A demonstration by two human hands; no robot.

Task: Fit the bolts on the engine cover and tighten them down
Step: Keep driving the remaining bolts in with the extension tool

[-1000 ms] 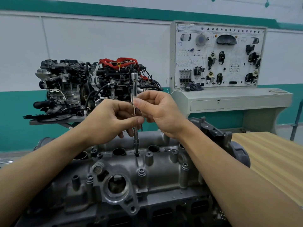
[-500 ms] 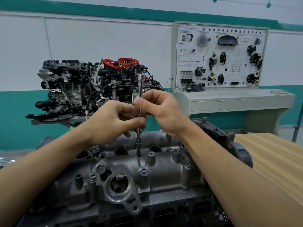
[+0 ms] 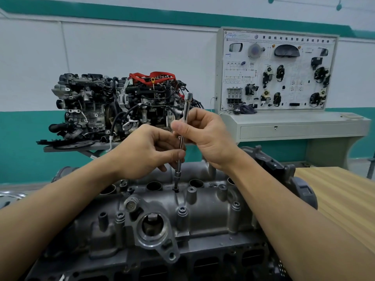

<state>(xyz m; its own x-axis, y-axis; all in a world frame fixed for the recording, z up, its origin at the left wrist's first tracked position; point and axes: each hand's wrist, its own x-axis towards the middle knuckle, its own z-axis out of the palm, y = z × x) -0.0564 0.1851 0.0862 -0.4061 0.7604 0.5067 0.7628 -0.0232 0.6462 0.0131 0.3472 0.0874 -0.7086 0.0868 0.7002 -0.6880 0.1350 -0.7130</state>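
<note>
- Pinches a slim socket driver [image 3: 183, 136] in both hands.
- Grips low on the shaft with the left hand [image 3: 146, 153], thumb and fingers [image 3: 172, 154] narrow around the metal.
- Grips higher with the right hand [image 3: 209, 138], thumb and forefinger closed on the same shaft; open drive end bare above, toward 12 o'clock.
- Holds the driver's long axis near upright, top leaning slightly toward 1 o'clock, socket tip pointing down toward 6 to 7 o'clock from the fingers.
- Seats that tip on a bolt [image 3: 175, 189] in a boss along the far middle of the engine cover [image 3: 205, 201]; cannot tell how deep the thread has gone.
- Places the bolt almost straight below the left hand, so nearer to it; puts the right hand up at about 1 o'clock from the bolt.
- Shows further heads in the near row: seated bolts [image 3: 182, 210] at 6 o'clock from the tip.
- Reads, as a judgement, as hand-spinning this bolt down, final tightening not yet done.
- Hinges the next twist on keeping shaft in line with bolt axis; risks, with that lean, a slipped socket or crossed thread.
- Leaves wood-grain surface [image 3: 334, 199] at 3 o'clock, well apart from both hands.
</note>
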